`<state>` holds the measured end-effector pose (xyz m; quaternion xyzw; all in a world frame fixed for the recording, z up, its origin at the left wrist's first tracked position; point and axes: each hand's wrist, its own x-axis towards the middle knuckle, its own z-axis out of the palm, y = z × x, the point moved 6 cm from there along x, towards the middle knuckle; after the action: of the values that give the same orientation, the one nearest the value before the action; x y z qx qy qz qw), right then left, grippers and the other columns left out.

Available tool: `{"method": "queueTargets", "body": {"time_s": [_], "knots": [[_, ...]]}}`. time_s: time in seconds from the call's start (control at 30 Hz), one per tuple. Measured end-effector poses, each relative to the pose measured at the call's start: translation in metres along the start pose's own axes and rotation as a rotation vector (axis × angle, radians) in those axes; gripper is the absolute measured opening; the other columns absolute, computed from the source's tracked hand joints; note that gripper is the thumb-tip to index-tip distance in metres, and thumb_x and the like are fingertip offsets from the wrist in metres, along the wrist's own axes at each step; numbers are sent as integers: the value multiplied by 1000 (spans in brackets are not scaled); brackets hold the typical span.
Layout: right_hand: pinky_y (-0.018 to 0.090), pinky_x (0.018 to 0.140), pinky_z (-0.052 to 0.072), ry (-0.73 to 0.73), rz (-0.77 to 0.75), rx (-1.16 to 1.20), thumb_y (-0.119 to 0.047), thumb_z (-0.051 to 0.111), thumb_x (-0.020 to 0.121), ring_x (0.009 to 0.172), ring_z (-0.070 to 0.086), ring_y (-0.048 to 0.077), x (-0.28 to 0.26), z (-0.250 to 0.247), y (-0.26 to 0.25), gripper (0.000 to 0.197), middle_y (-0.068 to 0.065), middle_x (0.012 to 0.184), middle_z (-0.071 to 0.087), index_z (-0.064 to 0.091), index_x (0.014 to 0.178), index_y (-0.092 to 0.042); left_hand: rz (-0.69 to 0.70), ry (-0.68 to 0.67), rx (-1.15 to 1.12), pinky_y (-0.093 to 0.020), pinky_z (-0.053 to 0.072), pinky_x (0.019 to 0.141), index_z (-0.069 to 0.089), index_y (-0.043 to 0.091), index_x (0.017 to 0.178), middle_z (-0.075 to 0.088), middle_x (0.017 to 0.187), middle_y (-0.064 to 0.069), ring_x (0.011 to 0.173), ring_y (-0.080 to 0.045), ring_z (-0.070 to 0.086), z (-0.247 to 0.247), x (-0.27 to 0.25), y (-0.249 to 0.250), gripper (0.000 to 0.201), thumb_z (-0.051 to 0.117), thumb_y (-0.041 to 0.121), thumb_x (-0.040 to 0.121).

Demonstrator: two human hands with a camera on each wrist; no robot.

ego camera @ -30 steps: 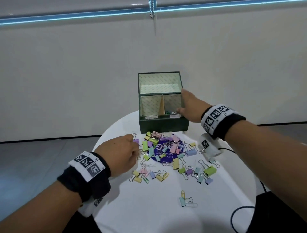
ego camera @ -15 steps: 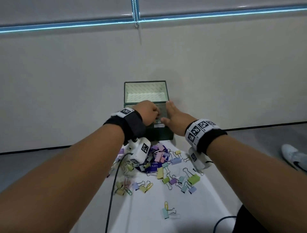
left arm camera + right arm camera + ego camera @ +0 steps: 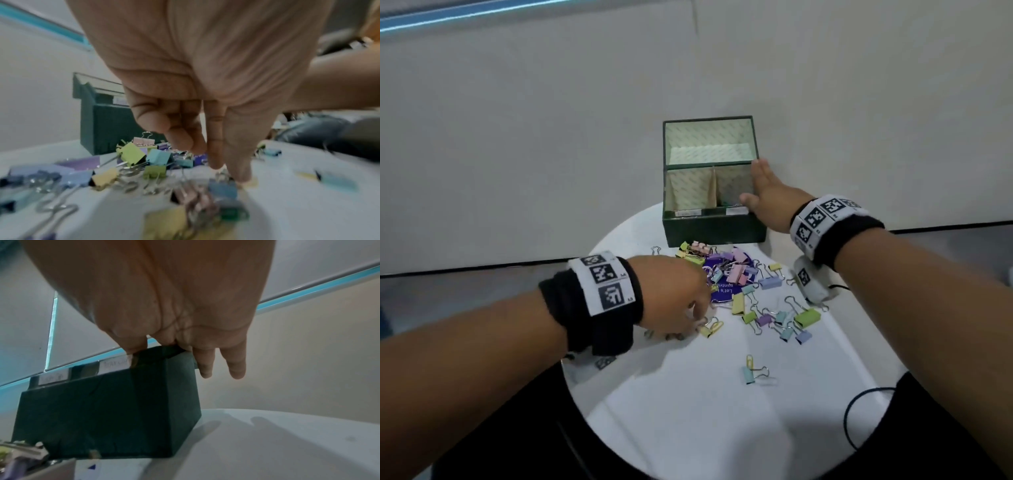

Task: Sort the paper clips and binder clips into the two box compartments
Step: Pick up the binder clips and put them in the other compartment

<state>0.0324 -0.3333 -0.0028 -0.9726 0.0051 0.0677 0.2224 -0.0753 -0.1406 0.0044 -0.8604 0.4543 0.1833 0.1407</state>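
Note:
A dark green box (image 3: 709, 228) with its lid up stands at the back of the round white table (image 3: 688, 411); a divider splits its front into two compartments. My right hand (image 3: 756, 185) rests on the box's right wall with straight fingers, thumb on the front rim. In the right wrist view two fingers (image 3: 205, 368) hang down outside the box (image 3: 102, 410). Pastel binder clips (image 3: 736, 274) lie heaped in front of the box. My left hand (image 3: 688, 318) reaches down at the heap's near left. In the left wrist view its index finger and thumb pinch the wire handle of a blue binder clip (image 3: 222, 188).
A teal binder clip (image 3: 748, 375) and a yellow paper clip (image 3: 750, 360) lie apart near the table's front. A purple disc (image 3: 722, 291) sits under the heap. A black cable (image 3: 859, 411) loops at the table's right edge. A white wall stands close behind the box.
My left hand went from the heap up to the box, then came back down to the heap's near left. My right hand stayed on the box's right side.

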Motion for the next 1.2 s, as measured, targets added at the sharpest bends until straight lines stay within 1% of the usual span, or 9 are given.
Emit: {"method": "queueTargets", "body": {"time_s": [0.23, 0.37, 0.6, 0.7, 0.77, 0.87, 0.97, 1.07, 1.2], "knots": [[48, 121, 23, 6, 20, -18, -44, 33, 106, 152, 17, 30, 0, -2, 2, 74, -6, 164, -24, -17, 157, -23, -39, -5, -112, -31, 51, 85, 57, 45, 117, 54, 110, 18, 98, -6, 55, 20, -17, -20, 42, 69, 50, 77], [48, 121, 23, 7, 28, -69, -45, 32, 106, 152, 17, 30, 0, -4, 1, 73, -4, 165, -21, -13, 158, -21, -86, -2, -242, -16, 44, 81, 56, 47, 127, 53, 109, 23, 91, 2, 52, 26, -27, -37, 51, 74, 44, 80], [51, 114, 34, 10, -50, -340, -49, 31, 105, 139, 39, 35, -11, -33, -29, 56, 15, 159, 27, 39, 150, -18, -131, 52, -350, -19, 48, 81, 64, 42, 119, 59, 102, 17, 88, -2, 57, 34, -36, -56, 40, 75, 38, 81], [50, 107, 41, 79, -127, -433, -48, 49, 99, 134, 42, 31, -28, -34, -52, 45, 8, 148, 42, 54, 136, -24, -125, 87, -346, -20, 48, 79, 66, 40, 111, 57, 100, 17, 85, -2, 56, 35, -35, -55, 31, 73, 35, 81], [42, 95, 49, 149, -285, -420, -41, 59, 95, 115, 54, 23, -54, -27, -76, 24, 0, 124, 55, 63, 115, -28, -121, 112, -311, -19, 45, 79, 64, 42, 113, 51, 102, 19, 87, -2, 53, 36, -35, -55, 33, 71, 35, 81], [33, 78, 55, -63, -497, -380, -31, 61, 93, 86, 62, 13, -98, 10, -104, 7, -11, 92, 62, 64, 88, -31, -66, 213, -255, -23, 44, 91, 61, 47, 119, 47, 110, 20, 100, 1, 48, 33, -36, -45, 41, 68, 46, 78], [32, 74, 53, -303, -514, -470, -45, 63, 89, 82, 61, 13, -120, 52, -110, 16, -10, 89, 66, 69, 89, -31, -50, 221, -233, -27, 47, 91, 69, 43, 111, 48, 106, 19, 102, -1, 47, 30, -35, -32, 39, 69, 58, 75], [30, 65, 47, -319, -447, -546, -54, 67, 81, 77, 59, 20, -121, 75, -109, 34, -6, 78, 60, 56, 68, -25, 22, 211, -99, -29, 47, 79, 72, 35, 96, 49, 94, 13, 91, -6, 44, 27, -31, -16, 25, 64, 52, 79], [29, 63, 45, -318, -460, -520, -39, 65, 85, 80, 58, 22, -120, 83, -107, 20, -5, 84, 60, 53, 75, -26, 33, 179, -78, -28, 46, 76, 74, 35, 100, 56, 95, 10, 91, -9, 48, 31, -32, -7, 20, 60, 42, 87]]}}
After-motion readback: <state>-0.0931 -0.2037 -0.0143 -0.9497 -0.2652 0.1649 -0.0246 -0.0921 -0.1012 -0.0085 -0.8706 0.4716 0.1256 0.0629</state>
